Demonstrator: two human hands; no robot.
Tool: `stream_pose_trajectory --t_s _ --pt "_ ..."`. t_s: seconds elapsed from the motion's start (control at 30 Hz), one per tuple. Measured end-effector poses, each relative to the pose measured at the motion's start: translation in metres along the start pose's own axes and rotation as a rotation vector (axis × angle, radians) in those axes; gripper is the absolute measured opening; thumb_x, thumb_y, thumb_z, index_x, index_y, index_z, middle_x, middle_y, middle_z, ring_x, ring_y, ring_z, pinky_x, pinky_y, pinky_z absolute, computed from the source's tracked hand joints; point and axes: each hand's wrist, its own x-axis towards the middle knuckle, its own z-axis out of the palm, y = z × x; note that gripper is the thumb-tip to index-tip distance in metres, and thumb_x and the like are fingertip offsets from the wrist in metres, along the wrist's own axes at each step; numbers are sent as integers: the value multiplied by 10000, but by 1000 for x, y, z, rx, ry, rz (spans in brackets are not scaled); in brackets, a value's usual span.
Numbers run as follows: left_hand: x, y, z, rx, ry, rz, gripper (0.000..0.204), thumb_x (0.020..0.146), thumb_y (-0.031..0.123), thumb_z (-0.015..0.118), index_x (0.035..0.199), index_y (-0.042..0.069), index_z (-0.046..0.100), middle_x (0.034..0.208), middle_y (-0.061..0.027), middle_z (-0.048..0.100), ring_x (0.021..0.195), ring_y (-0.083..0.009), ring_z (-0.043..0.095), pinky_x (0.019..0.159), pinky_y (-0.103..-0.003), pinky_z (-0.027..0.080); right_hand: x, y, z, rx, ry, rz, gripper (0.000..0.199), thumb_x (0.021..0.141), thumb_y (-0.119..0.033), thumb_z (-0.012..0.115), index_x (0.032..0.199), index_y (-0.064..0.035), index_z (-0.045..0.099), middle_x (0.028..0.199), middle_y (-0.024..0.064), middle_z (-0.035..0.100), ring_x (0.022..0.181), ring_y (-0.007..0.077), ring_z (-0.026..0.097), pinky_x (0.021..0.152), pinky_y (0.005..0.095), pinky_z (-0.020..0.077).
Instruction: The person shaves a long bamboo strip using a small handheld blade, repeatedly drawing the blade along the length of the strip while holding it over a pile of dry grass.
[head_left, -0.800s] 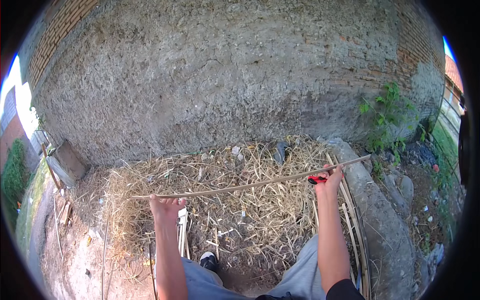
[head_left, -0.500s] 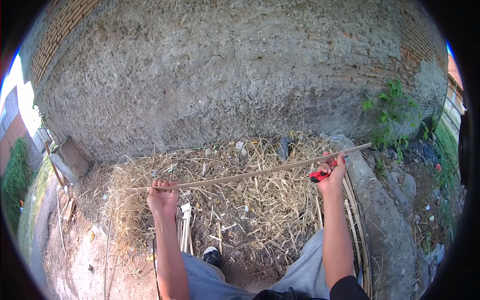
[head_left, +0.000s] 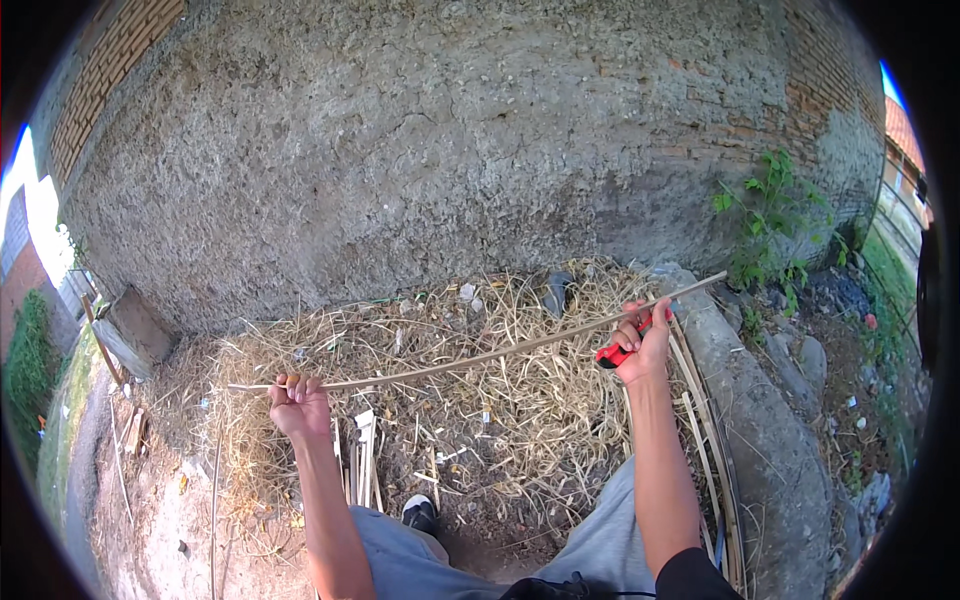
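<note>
A long, thin wooden strip [head_left: 470,366], perhaps split bamboo, stretches across in front of me and sags slightly in the middle. My left hand [head_left: 301,405] grips it near its left end, fingers curled over it. Near the other end, my right hand [head_left: 643,350] holds the strip higher up, fingers closed round it. That same hand also keeps a red and black utility knife [head_left: 616,354] against its palm. The knife's far tip shows just beyond the fingers. Part of its body is hidden by the hand.
Straw-like shavings [head_left: 540,420] cover the ground before me. Pale cut strips [head_left: 365,455] lie by my left leg, and longer strips [head_left: 700,440] lie by my right. A concrete kerb [head_left: 760,440] runs along the right. A rough wall [head_left: 450,150] rises ahead, with a green plant [head_left: 770,215] at its foot.
Both hands and the strip have shifted a little left in view. My left fingers now curl more tightly over the strip, and its bend looks slightly deeper. The knife stays in my right hand.
</note>
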Motion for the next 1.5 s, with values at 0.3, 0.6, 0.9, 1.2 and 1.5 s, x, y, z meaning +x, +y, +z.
stream_pose_trajectory --t_s 0.3,0.6,0.9,1.2,1.5 --pt "-61 -44 83 1949 714 1114 751 1010 514 315 1521 64 0 1526 -263 -9 1399 -461 201 1152 -579 151 4 20 -9 60 313 -100 438 1053 -467 282 833 -133 460 650 -16 462 456 71 259 462 231 272" --pt "-141 -107 170 2371 -939 319 502 981 339 518 1323 -25 468 1184 -216 574 1183 -347 488 989 -453 369 -10 47 6 51 176 -2 433 1048 -469 309 842 -121 466 665 -15 451 457 56 281 421 196 269" --pt "-132 -140 121 1597 -587 -1187 307 1065 221 373 1104 -15 564 734 -18 565 539 -50 468 487 -209 398 -13 48 16 0 96 97 469 1021 -513 373 935 -85 545 687 2 514 449 40 295 401 189 284" --pt "-134 -156 97 1331 -240 -1154 277 1061 220 385 1063 -2 552 668 14 445 475 -53 365 417 -207 310 -33 53 7 -1235 -62 -45 546 1022 -470 386 1176 5 606 796 39 549 535 115 414 521 307 369" --pt "-133 -147 71 853 54 -1217 262 1054 248 394 1092 33 540 687 32 393 510 -64 331 455 -220 284 -85 77 25 -1800 -654 -285 508 961 -331 565 1301 46 542 893 189 622 758 301 626 691 399 488"
